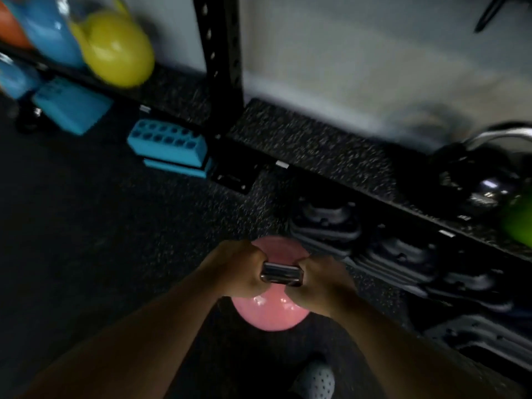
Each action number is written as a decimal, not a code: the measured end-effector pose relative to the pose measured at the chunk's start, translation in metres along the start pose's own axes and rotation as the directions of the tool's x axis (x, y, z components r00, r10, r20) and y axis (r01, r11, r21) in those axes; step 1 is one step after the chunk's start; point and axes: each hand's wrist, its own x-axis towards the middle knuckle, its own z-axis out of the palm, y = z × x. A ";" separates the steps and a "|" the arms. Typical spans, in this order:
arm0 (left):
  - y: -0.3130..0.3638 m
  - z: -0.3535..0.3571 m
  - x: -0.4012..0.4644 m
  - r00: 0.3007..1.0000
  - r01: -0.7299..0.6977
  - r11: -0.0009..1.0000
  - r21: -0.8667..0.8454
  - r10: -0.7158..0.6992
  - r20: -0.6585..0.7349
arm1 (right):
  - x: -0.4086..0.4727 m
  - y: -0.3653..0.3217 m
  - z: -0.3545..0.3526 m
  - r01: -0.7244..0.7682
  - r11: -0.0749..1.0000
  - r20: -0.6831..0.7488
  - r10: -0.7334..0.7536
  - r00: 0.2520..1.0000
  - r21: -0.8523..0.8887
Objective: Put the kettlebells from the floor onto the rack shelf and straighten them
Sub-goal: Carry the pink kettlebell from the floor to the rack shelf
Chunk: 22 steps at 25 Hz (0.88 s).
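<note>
A pink kettlebell [270, 312] with a steel handle hangs low in the middle of the head view, over the dark floor. My left hand [239, 266] and my right hand [322, 286] both grip its handle, one at each end. Beyond it runs the speckled rack shelf [311, 148]. A yellow kettlebell [118, 50] and a blue kettlebell [49, 30] stand on the shelf at the far left. A dark kettlebell [483, 180] and part of a green kettlebell [518, 226] sit on the shelf at the right edge.
A black upright rack post [221, 53] rises from the shelf left of centre. Blue blocks [169, 148] lie on the floor by the post. Dark weights [388, 254] are stacked under the shelf on the right. A grey shoe [313, 381] shows at the bottom.
</note>
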 end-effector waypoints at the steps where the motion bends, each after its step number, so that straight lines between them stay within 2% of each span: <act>1: 0.003 -0.021 0.020 0.999 -0.025 0.998 0.056 0.028 -0.044 | 0.012 0.006 -0.022 0.007 0.999 -0.062 -0.010 0.998 -0.036; 5: 0.020 -0.099 0.095 0.984 -0.093 0.991 0.093 0.105 -0.146 | 0.049 0.026 -0.102 0.022 0.996 -0.336 -0.052 0.941 -0.091; 7: 0.020 -0.128 0.125 0.976 -0.111 0.990 0.092 0.126 -0.178 | 0.070 0.034 -0.138 0.040 0.994 -0.416 -0.081 0.906 -0.106; 11: 0.015 -0.170 0.187 0.964 -0.136 0.976 0.170 0.170 -0.205 | 0.119 0.048 -0.184 -0.032 0.993 -0.383 -0.014 0.924 -0.115; 17: -0.013 -0.202 0.255 0.949 -0.171 0.949 0.265 0.231 -0.216 | 0.183 0.055 -0.200 -0.077 0.997 -0.525 0.053 0.850 -0.025; 22: -0.048 -0.207 0.289 0.917 -0.158 0.971 0.179 0.211 -0.340 | 0.228 0.047 -0.215 -0.057 0.994 -0.486 0.097 0.868 0.096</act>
